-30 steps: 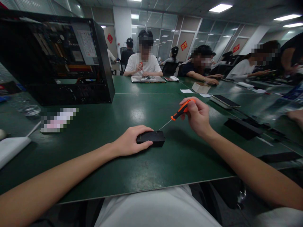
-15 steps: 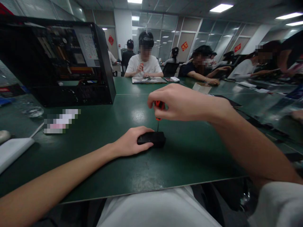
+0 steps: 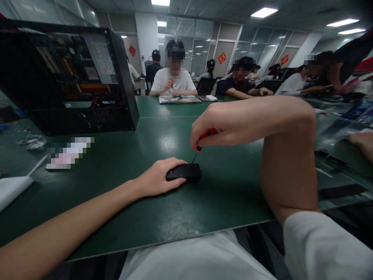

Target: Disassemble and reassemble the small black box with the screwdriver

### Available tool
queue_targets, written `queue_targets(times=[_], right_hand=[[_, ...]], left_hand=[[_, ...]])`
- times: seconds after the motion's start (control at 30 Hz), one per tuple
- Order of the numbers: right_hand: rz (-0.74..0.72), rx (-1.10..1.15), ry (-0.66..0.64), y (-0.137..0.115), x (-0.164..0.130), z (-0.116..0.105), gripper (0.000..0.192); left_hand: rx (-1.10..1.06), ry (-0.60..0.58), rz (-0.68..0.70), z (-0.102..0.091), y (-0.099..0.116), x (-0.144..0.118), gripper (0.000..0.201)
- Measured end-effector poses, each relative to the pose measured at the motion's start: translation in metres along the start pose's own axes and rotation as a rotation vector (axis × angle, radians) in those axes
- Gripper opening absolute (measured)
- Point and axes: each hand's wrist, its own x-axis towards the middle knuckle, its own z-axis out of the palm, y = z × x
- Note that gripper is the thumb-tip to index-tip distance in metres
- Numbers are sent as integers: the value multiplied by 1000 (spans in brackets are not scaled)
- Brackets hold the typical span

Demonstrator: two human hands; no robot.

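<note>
On the green table lies a small black boxy device (image 3: 190, 174), its exact kind unclear. My left hand (image 3: 159, 177) is wrapped round its left end, fingers on the far side and thumb on the near side, pressing it to the tabletop. Above it, my right hand (image 3: 227, 120) grips a screwdriver (image 3: 208, 133) with a red-orange and black handle. The screwdriver leans, handle to the right, and its thin shaft meets the device's top close to my left fingertips. The right wrist is sharply bent, with the palm facing down. My fingers cover part of the handle.
An opened black computer case (image 3: 122, 97) stands at the left. In front of it lie a blurred-out flat item (image 3: 70, 153), a clear plastic bottle (image 3: 30, 140) and a white flat object (image 3: 13, 190). Across the table sits a co-worker (image 3: 175, 79). Another person's hand (image 3: 363, 144) shows at right.
The screwdriver has gone from nearly upright to tilted, its handle now to the right. My right wrist has bent more and the forearm stands steeper. My left hand stays on the device.
</note>
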Motion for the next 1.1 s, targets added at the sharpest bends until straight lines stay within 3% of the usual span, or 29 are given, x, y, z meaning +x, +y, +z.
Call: queue_targets(times=[0.17,0.3,0.5,0.7,0.87,1.1], right_hand=[[-38,-52,89,8,-2,5,22],[14,-55,86,9,4,6,22],[-52,-80,115,10,2,6,28],[-2,-89,125,13,4,8,29],[-73,-99,95,12,3,6,34],[-49,-8,141,10,5,7,32]], left_hand=[[11,-4,4,0,0,0,41],[16,-3,4,0,0,0,41],[13,-3,7,0,0,0,40],[20,-12,6,0,-1,0,41],[20,-12,10,-1,-1,0,41],[11,-4,7,-1,-1,0,42]])
